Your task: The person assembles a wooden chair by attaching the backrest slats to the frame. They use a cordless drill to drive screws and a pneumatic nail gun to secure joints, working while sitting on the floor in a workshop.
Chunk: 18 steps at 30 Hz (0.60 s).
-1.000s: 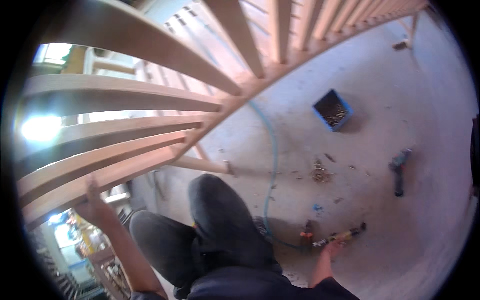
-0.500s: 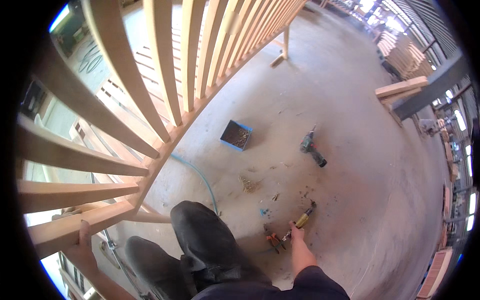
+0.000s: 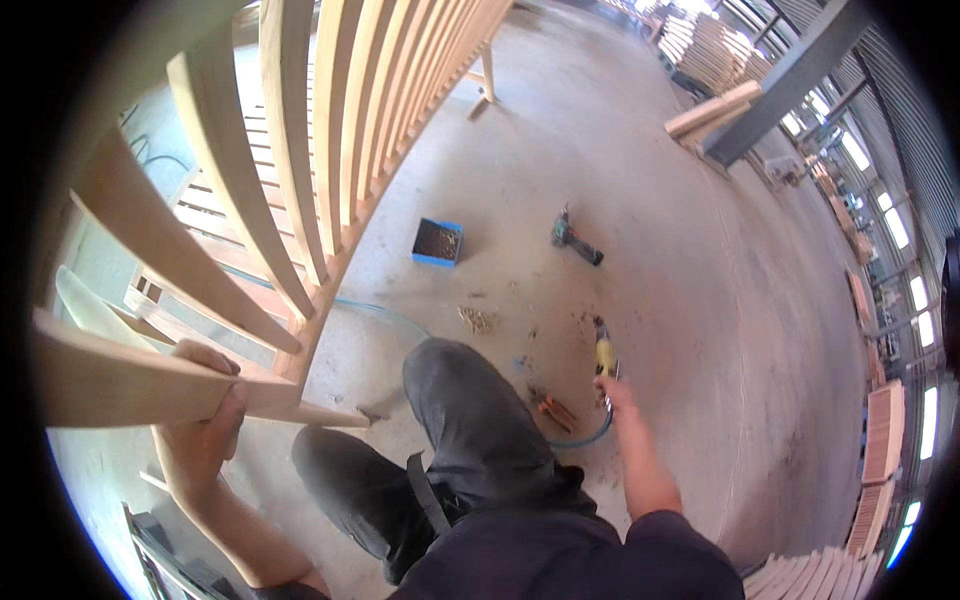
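left hand (image 3: pixel 205 435): wrapped round pale wooden bar (image 3: pixel 120 378)
right hand (image 3: pixel 618 394): closed about yellow tool (image 3: pixel 604 353)
orange-handled pliers (image 3: pixel 555 410): on floor (image 3: pixel 690 300), near yellow tool

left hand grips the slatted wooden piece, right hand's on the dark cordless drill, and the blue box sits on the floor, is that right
Not quite: the head view shows the right hand on the yellow tool, while the dark cordless drill lies apart from it. The left hand does grip the slatted wooden piece, and the blue box sits on the floor.
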{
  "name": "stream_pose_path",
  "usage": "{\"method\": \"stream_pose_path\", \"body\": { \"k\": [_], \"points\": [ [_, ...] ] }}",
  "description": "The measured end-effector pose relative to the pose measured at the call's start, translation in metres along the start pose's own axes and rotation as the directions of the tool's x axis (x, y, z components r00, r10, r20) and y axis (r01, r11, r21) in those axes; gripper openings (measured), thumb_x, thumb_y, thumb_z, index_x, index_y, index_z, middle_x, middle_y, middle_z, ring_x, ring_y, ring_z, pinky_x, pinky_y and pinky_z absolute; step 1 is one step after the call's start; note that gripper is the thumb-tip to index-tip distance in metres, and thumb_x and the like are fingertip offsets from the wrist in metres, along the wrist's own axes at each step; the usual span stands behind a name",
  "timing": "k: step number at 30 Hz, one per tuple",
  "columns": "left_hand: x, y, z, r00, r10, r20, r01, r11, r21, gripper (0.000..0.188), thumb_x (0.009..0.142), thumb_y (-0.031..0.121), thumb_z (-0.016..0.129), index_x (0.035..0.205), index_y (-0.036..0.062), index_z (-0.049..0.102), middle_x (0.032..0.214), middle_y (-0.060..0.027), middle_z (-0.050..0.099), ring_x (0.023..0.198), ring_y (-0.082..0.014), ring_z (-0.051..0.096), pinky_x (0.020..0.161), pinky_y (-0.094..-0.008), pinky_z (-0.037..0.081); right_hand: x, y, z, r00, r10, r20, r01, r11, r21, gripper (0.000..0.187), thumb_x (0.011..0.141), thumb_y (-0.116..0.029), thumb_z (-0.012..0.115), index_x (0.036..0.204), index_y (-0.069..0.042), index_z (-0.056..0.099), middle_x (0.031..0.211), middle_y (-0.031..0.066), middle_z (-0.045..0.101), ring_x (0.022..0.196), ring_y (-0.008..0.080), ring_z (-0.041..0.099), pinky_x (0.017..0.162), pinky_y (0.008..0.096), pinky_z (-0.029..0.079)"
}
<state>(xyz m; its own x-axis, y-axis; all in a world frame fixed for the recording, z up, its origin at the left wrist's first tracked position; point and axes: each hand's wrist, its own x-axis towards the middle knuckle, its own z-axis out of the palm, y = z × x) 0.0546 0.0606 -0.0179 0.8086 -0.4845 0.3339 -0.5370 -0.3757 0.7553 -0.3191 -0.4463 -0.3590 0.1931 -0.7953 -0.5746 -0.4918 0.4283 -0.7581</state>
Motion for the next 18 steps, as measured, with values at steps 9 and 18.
{"method": "stream_pose_path", "body": {
  "k": [9, 18],
  "points": [
    [0.004, 0.007, -0.015, 0.988, -0.066, 0.139, 0.078, 0.994, -0.081, 0.019, 0.078, 0.005, 0.074, 0.090, 0.0032, 0.060, 0.083, -0.0040, 0.059, 0.077, -0.0134, 0.057, 0.072, -0.0280, 0.048, -0.072, -0.211, -0.022, 0.947, -0.293, -0.133, 0.321, 0.891, 0.320, 0.017, 0.085, -0.020, 0.073, 0.082, -0.010, 0.059, 0.059, -0.0022, 0.054, 0.042, 0.0088, 0.050, 0.038, 0.0227, 0.042],
    [0.001, -0.011, -0.010, 0.995, 0.095, 0.019, -0.097, 0.992, 0.081, 0.021, 0.079, 0.004, 0.074, 0.095, 0.0042, 0.060, 0.086, -0.0039, 0.059, 0.080, -0.0133, 0.058, 0.077, -0.0275, 0.048, -0.110, -0.367, -0.052, 0.928, -0.358, -0.100, 0.293, 0.541, 0.788, 0.016, 0.091, -0.017, 0.062, 0.085, -0.008, 0.050, 0.063, 0.0000, 0.052, 0.049, 0.0101, 0.052, 0.042, 0.0226, 0.043]
  ]
}}
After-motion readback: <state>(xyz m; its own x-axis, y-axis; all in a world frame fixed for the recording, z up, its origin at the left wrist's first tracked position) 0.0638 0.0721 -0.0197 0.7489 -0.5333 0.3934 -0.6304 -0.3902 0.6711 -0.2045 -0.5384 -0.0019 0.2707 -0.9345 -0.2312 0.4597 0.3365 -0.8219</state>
